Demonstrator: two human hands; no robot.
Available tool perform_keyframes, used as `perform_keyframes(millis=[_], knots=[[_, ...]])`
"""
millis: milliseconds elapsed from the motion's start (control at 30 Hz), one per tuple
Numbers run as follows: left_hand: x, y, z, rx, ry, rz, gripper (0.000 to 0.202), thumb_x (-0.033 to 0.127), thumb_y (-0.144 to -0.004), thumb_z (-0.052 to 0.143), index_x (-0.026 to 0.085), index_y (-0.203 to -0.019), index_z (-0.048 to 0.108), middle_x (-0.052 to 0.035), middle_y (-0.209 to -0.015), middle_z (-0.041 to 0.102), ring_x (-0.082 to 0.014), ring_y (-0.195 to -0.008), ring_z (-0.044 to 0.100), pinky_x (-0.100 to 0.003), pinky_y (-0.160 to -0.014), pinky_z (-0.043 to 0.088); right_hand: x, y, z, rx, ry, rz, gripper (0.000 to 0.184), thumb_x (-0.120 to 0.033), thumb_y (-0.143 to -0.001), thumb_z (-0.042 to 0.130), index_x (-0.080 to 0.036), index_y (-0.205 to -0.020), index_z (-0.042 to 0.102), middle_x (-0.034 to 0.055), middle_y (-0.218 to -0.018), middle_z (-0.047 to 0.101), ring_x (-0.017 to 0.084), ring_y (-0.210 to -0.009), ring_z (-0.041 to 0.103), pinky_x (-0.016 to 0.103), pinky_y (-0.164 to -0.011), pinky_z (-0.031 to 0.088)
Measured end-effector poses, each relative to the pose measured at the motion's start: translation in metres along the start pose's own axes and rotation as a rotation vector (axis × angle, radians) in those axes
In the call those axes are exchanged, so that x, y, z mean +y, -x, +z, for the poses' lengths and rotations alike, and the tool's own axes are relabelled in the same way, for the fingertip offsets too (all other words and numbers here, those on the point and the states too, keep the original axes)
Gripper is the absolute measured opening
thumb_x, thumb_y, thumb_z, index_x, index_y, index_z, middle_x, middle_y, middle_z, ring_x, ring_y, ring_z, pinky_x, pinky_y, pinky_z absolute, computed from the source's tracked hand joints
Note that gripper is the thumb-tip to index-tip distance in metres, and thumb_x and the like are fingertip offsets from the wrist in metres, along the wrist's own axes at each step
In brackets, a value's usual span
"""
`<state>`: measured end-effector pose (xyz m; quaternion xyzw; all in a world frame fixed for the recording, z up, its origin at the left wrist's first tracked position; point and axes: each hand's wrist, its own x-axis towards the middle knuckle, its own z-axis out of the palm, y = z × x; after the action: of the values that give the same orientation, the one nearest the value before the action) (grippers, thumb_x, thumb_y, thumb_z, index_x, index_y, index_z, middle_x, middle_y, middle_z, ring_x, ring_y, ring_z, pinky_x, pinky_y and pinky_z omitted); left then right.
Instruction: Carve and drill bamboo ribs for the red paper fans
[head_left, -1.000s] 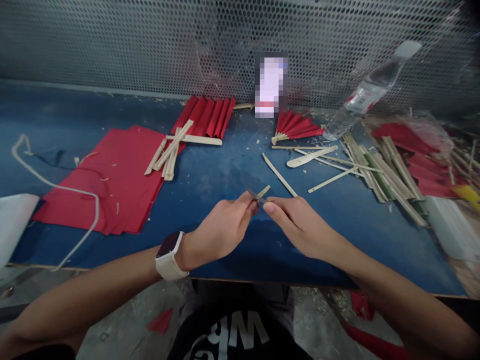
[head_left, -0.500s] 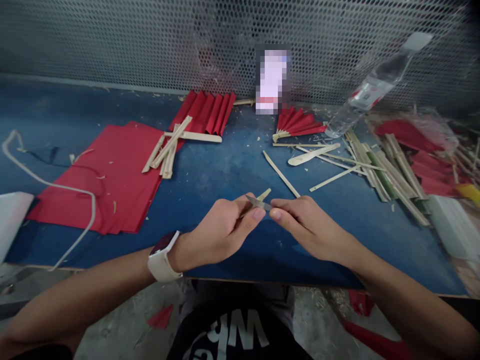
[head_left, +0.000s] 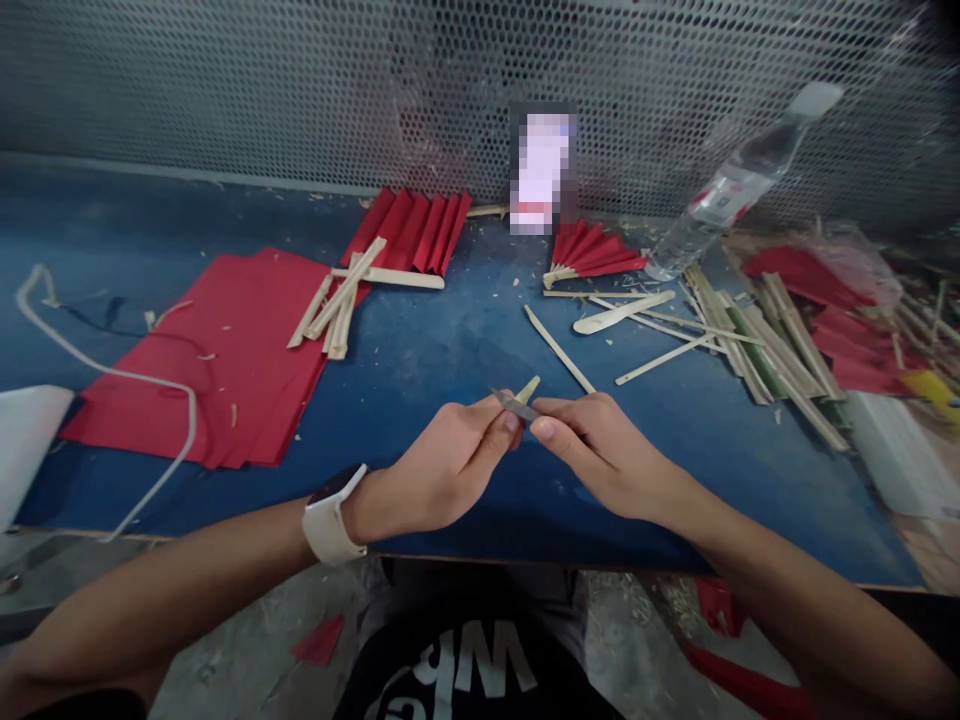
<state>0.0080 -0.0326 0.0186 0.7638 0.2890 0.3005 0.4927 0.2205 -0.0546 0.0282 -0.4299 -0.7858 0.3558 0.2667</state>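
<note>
My left hand (head_left: 442, 465) is closed around a short bamboo strip (head_left: 531, 387), whose pale end sticks out past the fingers. In my right hand (head_left: 611, 450) is a small knife with a grey blade (head_left: 516, 405), held in a pinch. The blade lies across the strip and its tip points left over my left fingers; the handle is hidden in the grip. Just beyond the hands a slim bamboo stick (head_left: 559, 348) lies on the blue table (head_left: 442, 370). Farther right are thin sticks and a flat, spoon-shaped bamboo piece (head_left: 622, 313).
Red paper sheets (head_left: 202, 370) lie left, with bamboo pieces (head_left: 349, 295) by pleated red paper (head_left: 412, 232). A small red fan (head_left: 600, 250), a blurred-out phone (head_left: 541, 170) and a water bottle (head_left: 742, 190) stand behind. Split bamboo (head_left: 772, 340) lies right; a white cord (head_left: 135, 375) loops left.
The knife blade has shifted slightly along the strip, and my left thumb has bent and drawn in. The whole view has moved a little.
</note>
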Motion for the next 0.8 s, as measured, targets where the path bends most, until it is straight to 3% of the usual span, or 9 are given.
perform_keyframes(millis=[100,267,533,800], knots=[[0.0026,0.0018,-0.0004,-0.057,0.221,-0.078,0.039,0.032,-0.114,0.036,0.021,-0.077,0.045,0.0088,-0.06,0.034,-0.0078,-0.048,0.031,-0.024,-0.049,0.03,-0.0019,0.0015,-0.0039,-0.022,-0.005,0.004,0.057,-0.051,-0.112,0.04,-0.013,-0.071,0.047,-0.0038,-0.062,0.04,0.001,-0.054,0.031,0.019,-0.053,0.024],[0.0033,0.0033,-0.0001,-0.081,0.428,-0.198,0.039,0.041,-0.114,0.041,0.021,-0.081,0.047,0.0107,-0.061,0.029,-0.0066,-0.047,0.025,-0.022,-0.046,0.027,-0.0037,0.0025,-0.0099,-0.067,-0.011,0.034,0.06,-0.056,-0.111,0.04,-0.013,-0.069,0.044,-0.0038,-0.059,0.039,0.002,-0.053,0.031,0.02,-0.052,0.023],[0.0002,0.0017,0.0007,-0.087,0.373,-0.228,0.038,0.039,-0.113,0.04,0.021,-0.081,0.047,0.0116,-0.059,0.027,-0.0057,-0.044,0.023,-0.021,-0.041,0.024,0.0028,-0.0001,-0.0072,-0.077,0.003,0.076,0.064,-0.062,-0.11,0.039,-0.013,-0.07,0.048,-0.0028,-0.061,0.041,0.002,-0.054,0.034,0.021,-0.055,0.024],[0.0043,-0.0035,0.0008,-0.144,0.512,-0.306,0.039,0.047,-0.109,0.048,0.022,-0.079,0.044,0.0121,-0.057,0.028,-0.0045,-0.042,0.024,-0.018,-0.038,0.023,0.0031,-0.0003,-0.0033,-0.082,0.008,0.1,0.07,-0.069,-0.109,0.034,-0.012,-0.071,0.05,-0.0016,-0.062,0.042,0.003,-0.056,0.034,0.022,-0.056,0.024]])
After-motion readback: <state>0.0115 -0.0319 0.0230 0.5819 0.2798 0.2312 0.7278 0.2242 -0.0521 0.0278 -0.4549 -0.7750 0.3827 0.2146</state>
